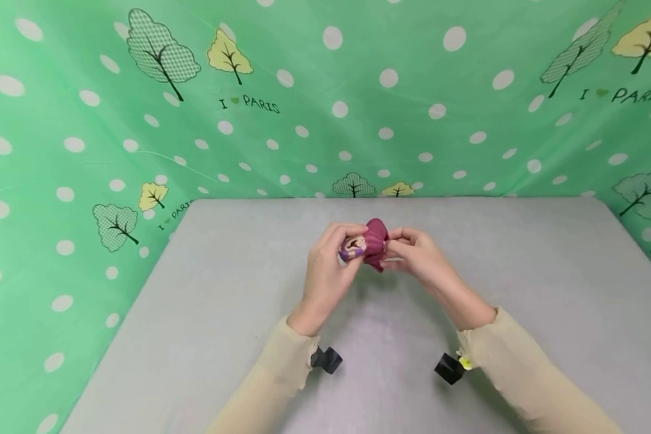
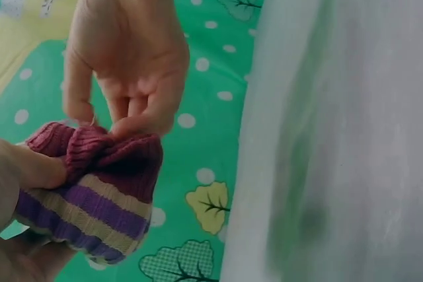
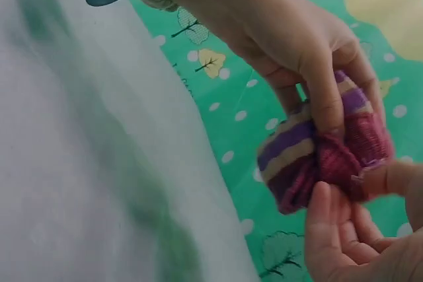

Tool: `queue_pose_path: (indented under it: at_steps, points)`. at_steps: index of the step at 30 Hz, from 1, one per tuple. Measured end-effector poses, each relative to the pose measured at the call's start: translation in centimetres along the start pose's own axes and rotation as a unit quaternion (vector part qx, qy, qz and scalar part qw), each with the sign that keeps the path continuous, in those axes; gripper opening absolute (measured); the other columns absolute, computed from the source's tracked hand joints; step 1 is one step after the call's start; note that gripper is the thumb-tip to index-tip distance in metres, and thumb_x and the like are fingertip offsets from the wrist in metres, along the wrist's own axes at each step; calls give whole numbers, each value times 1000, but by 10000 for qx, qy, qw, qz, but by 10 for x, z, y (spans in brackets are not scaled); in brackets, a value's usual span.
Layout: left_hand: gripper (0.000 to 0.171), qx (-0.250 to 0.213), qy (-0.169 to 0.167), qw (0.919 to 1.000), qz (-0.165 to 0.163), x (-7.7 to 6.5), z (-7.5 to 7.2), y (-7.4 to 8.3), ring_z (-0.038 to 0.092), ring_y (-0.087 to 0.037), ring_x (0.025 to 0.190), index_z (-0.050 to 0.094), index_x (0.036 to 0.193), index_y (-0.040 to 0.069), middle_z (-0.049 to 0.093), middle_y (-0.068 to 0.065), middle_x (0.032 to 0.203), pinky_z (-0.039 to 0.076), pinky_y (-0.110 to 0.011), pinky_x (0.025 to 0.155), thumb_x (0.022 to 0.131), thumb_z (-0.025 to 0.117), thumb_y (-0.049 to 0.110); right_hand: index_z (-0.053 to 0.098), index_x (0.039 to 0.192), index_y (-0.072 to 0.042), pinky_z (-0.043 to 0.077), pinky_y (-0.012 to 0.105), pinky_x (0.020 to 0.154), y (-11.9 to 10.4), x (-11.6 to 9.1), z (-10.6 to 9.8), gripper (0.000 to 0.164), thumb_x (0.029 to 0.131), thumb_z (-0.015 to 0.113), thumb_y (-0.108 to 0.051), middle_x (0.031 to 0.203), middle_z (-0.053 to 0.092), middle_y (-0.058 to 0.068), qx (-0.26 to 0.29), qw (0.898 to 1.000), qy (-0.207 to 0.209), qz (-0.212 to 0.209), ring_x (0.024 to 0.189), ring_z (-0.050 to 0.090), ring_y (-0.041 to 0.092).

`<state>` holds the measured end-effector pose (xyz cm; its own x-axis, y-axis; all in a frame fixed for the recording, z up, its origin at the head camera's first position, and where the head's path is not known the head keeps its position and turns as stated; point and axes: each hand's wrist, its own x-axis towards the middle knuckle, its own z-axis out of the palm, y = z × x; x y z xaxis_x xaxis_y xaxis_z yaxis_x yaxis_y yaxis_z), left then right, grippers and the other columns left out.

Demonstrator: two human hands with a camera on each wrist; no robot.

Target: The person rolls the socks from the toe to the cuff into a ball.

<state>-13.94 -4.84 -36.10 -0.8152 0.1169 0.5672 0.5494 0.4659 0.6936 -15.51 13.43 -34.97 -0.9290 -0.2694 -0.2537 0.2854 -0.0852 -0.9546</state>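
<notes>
A bundle of knitted socks [image 1: 376,236], maroon and ribbed at the cuff with purple and cream stripes, is held above the grey table. My left hand [image 1: 325,265] grips its striped end, thumb on one side and fingers on the other. At the maroon end, my right hand [image 1: 422,259] pinches the cuff edge between thumb and fingers. The left wrist view shows the stripes of the socks [image 2: 86,216] and the bunched cuff, with the right hand [image 2: 132,57] above. In the right wrist view, the left thumb presses into the socks [image 3: 291,146].
The grey table [image 1: 195,313] spreads beneath both hands. Behind it and at its sides hangs a green cloth [image 1: 282,120] with white dots and printed trees. Small black wrist mounts [image 1: 449,368] stick out from the cream sleeves [image 1: 521,367].
</notes>
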Motion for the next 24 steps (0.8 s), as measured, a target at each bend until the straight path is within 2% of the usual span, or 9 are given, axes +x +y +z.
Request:
queue_pose_path:
  at_steps: [2,5,7,9,12,14,16,20,24]
  points:
    - [33,-371,103,9988,-296,2,-3,-4,66,-20,107,67,113,6,69,-9,113,55,-27,97,82,76,-3,57,103,-2,58,24,80,-1,5,-1,16,96,42,-2,88,67,0,999,9944,-218,277,81,66,8]
    - [37,-1485,406,9812,-1160,5,-12,-13,65,-16,103,66,115,2,68,-12,117,57,-23,87,81,75,-5,52,97,-7,52,27,83,1,9,-6,20,98,33,-4,96,63,2,2642,9577,-781,836,85,58,11]
    - [38,-2539,677,9479,-1801,6,-19,-17,64,-12,99,65,116,1,68,-10,116,58,-20,80,81,73,-9,47,98,-9,47,30,84,3,10,-7,17,99,30,-6,100,57,3,3201,9349,-1103,1067,86,51,13]
    - [35,-3565,897,9025,-2246,7,-25,-18,64,-10,94,65,113,4,66,-7,112,58,-19,76,83,68,-13,41,98,-10,43,32,86,8,10,-7,11,100,31,-9,99,51,3,3399,9240,-1322,1150,86,46,13]
    - [38,-4686,1116,8369,-2599,9,-28,-11,64,-10,88,65,106,10,63,-3,108,58,-20,73,84,57,-20,43,92,-12,44,33,88,18,14,1,15,103,32,-12,90,50,0,3194,9319,-1368,1043,83,47,11]
    - [41,-4990,1130,8155,-2705,11,-25,-6,64,-11,89,64,104,14,62,-2,108,59,-21,74,85,54,-21,49,94,-14,46,32,88,24,15,10,21,106,32,-17,87,52,-2,3040,9386,-1317,965,82,48,9]
    - [38,-4900,1020,8206,-2760,13,-20,-2,64,-11,91,64,108,11,62,-3,110,59,-22,76,85,57,-19,54,99,-16,49,30,86,28,14,22,25,108,31,-20,89,58,-3,2974,9434,-1120,950,83,52,9]
    - [38,-4102,828,8674,-2693,15,-12,-2,63,-12,97,63,119,3,64,-6,115,58,-22,79,84,68,-11,56,108,-18,50,23,80,27,9,34,18,107,38,-20,99,62,-4,3152,9441,-435,865,89,54,9]
    - [40,-3342,977,8984,-2677,16,-12,-7,64,-13,99,62,121,2,65,-9,118,57,-21,80,83,73,-5,51,106,-15,47,17,74,23,3,29,13,101,46,-4,93,54,-7,1982,9780,530,-366,82,50,6]
